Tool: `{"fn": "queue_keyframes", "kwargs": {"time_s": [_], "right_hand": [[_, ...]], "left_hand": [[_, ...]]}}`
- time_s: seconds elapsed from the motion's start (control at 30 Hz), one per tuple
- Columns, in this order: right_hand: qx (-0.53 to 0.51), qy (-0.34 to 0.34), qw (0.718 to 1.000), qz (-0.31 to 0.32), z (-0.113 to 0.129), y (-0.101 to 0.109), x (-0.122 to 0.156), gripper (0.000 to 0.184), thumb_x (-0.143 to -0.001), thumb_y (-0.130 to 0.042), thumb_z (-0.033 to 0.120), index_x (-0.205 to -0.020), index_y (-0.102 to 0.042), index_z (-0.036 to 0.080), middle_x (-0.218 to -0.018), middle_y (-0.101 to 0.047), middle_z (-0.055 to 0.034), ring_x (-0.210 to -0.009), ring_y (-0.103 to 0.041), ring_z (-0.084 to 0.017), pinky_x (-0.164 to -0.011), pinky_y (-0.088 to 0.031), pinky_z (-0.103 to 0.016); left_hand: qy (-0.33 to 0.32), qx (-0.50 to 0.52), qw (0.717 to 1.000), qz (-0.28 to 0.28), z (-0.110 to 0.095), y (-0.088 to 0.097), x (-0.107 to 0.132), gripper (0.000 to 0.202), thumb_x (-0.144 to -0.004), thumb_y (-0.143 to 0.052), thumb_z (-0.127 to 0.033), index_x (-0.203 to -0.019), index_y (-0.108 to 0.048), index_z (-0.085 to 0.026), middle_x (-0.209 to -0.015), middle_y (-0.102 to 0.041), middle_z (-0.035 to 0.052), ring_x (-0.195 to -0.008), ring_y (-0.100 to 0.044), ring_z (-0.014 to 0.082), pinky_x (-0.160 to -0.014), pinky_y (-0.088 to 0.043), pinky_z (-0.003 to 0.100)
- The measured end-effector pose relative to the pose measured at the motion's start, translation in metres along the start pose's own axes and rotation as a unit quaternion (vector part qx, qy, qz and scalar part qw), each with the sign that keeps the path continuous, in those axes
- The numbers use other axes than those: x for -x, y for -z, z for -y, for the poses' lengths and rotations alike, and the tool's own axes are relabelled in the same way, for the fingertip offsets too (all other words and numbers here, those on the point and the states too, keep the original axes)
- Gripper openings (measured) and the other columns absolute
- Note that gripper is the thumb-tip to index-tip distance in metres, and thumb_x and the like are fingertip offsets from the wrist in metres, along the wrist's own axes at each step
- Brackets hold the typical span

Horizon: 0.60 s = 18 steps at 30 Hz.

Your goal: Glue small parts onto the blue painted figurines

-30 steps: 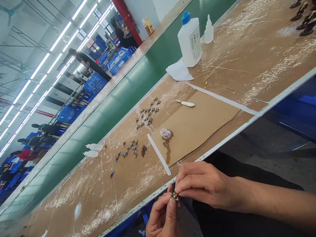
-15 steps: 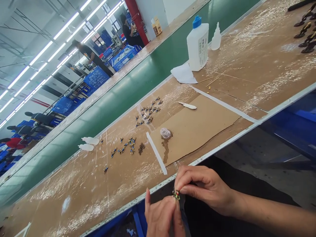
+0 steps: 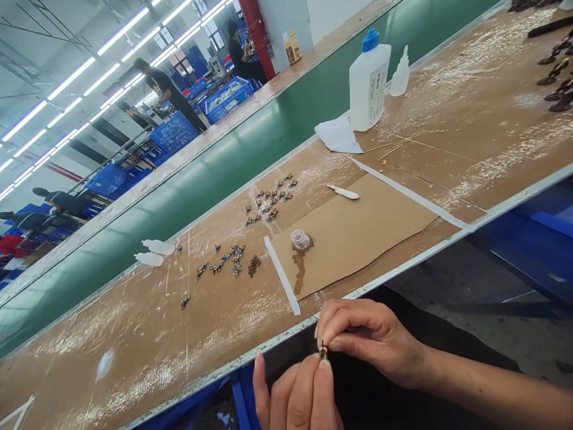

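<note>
Both hands meet just below the table's near edge. My right hand pinches a tiny dark and gold figurine part between thumb and fingers. My left hand comes up from the bottom edge and its fingertips press against the same part. On the table lie two loose groups of small blue and gold figurine parts, the nearer cluster beside a little dark pile. A small clear cap sits on a sheet of cardboard with a wet stain below it.
A white glue bottle with a blue cap and a small dropper bottle stand at the back by a white cloth. A green conveyor belt runs behind. Two dropper bottles lie on their sides. Other people work far left.
The view has shifted slightly, so the table sits a little further left. My left hand has risen, more of its fingers show, and both hands have kept hold of the small part.
</note>
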State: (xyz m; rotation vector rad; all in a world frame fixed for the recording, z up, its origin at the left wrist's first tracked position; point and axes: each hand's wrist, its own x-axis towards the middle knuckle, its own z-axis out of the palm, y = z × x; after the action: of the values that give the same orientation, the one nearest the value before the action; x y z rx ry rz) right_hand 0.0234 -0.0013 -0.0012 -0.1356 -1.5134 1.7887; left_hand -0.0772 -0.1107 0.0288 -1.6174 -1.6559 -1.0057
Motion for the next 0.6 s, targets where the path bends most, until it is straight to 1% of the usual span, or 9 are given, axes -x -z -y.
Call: {"fn": "queue_keyframes", "kwargs": {"time_s": [0.1,0.17,0.2,0.27,0.33,0.4,0.47,0.53,0.6], "right_hand": [[0.015,0.005,1.0,0.01,0.004,0.002,-0.002,0.009,-0.084,-0.059,0.014,-0.079,-0.066,0.01,-0.076,-0.065,-0.0072,-0.074,-0.058,-0.012,-0.072,-0.047,-0.025],[0.032,0.004,0.999,0.02,0.008,0.004,-0.005,0.011,-0.084,-0.059,0.015,-0.078,-0.066,0.009,-0.075,-0.065,-0.0072,-0.072,-0.058,-0.011,-0.071,-0.047,-0.024],[0.042,-0.002,0.999,0.025,0.01,0.005,-0.006,0.012,-0.085,-0.059,0.015,-0.078,-0.066,0.009,-0.074,-0.064,-0.0072,-0.072,-0.058,-0.011,-0.07,-0.047,-0.023],[0.058,-0.023,0.997,0.036,0.013,0.007,-0.008,0.014,-0.085,-0.059,0.017,-0.08,-0.068,0.009,-0.075,-0.065,-0.0072,-0.072,-0.058,-0.011,-0.07,-0.046,-0.022],[0.063,-0.051,0.996,0.042,0.014,0.007,-0.009,0.015,-0.086,-0.058,0.019,-0.082,-0.069,0.01,-0.078,-0.065,-0.0072,-0.075,-0.059,-0.011,-0.072,-0.047,-0.022],[0.058,-0.071,0.995,0.038,0.014,0.007,-0.009,0.015,-0.086,-0.058,0.021,-0.084,-0.07,0.011,-0.081,-0.066,-0.0069,-0.078,-0.06,-0.011,-0.073,-0.047,-0.021],[0.049,-0.081,0.995,0.028,0.013,0.006,-0.009,0.016,-0.086,-0.058,0.022,-0.085,-0.07,0.012,-0.082,-0.066,-0.0065,-0.079,-0.06,-0.011,-0.074,-0.047,-0.021],[0.047,-0.082,0.995,0.023,0.012,0.005,-0.009,0.015,-0.086,-0.059,0.023,-0.085,-0.07,0.012,-0.082,-0.066,-0.0062,-0.079,-0.061,-0.011,-0.074,-0.047,-0.02],[0.049,-0.077,0.996,0.019,0.012,0.004,-0.009,0.015,-0.085,-0.06,0.022,-0.085,-0.07,0.012,-0.081,-0.067,-0.0061,-0.078,-0.061,-0.01,-0.073,-0.047,-0.02]], "left_hand": [[0.006,-0.004,1.0,0.013,-0.001,0.002,-0.001,0.012,-0.08,-0.06,-0.005,-0.077,-0.064,-0.016,-0.072,-0.069,0.0001,-0.066,-0.064,0.0105,-0.103,-0.036,0.043],[0.025,0.012,1.0,0.013,-0.001,0.002,0.0,0.013,-0.078,-0.061,-0.004,-0.078,-0.064,-0.017,-0.073,-0.069,-0.0003,-0.067,-0.065,0.0107,-0.104,-0.035,0.044],[0.048,0.03,0.998,0.013,-0.001,0.002,0.0,0.014,-0.077,-0.062,-0.004,-0.079,-0.065,-0.017,-0.073,-0.069,-0.0009,-0.067,-0.065,0.0107,-0.103,-0.036,0.044],[0.126,0.083,0.988,0.023,-0.001,0.0,0.001,0.011,-0.077,-0.063,-0.008,-0.079,-0.065,-0.019,-0.071,-0.069,-0.0022,-0.064,-0.064,0.0106,-0.103,-0.037,0.045],[0.226,0.14,0.963,0.034,-0.002,-0.002,0.002,0.005,-0.08,-0.062,-0.018,-0.077,-0.065,-0.02,-0.068,-0.067,-0.0022,-0.06,-0.063,0.0108,-0.101,-0.039,0.045],[0.319,0.186,0.929,0.027,-0.004,-0.004,0.004,0.01,-0.08,-0.062,-0.027,-0.076,-0.067,-0.019,-0.064,-0.066,-0.0013,-0.058,-0.062,0.012,-0.099,-0.042,0.043],[0.397,0.217,0.892,0.012,-0.007,-0.003,0.006,0.011,-0.076,-0.067,-0.03,-0.076,-0.069,-0.019,-0.061,-0.065,-0.0017,-0.058,-0.062,0.0124,-0.096,-0.046,0.04],[0.468,0.23,0.853,0.006,-0.008,-0.001,0.007,0.011,-0.072,-0.071,-0.03,-0.076,-0.07,-0.02,-0.062,-0.067,-0.0027,-0.06,-0.063,0.0111,-0.092,-0.049,0.031],[0.52,0.243,0.819,0.003,-0.008,0.001,0.008,0.012,-0.068,-0.074,-0.03,-0.075,-0.072,-0.021,-0.066,-0.069,-0.0034,-0.064,-0.065,0.0093,-0.087,-0.049,0.021]]}}
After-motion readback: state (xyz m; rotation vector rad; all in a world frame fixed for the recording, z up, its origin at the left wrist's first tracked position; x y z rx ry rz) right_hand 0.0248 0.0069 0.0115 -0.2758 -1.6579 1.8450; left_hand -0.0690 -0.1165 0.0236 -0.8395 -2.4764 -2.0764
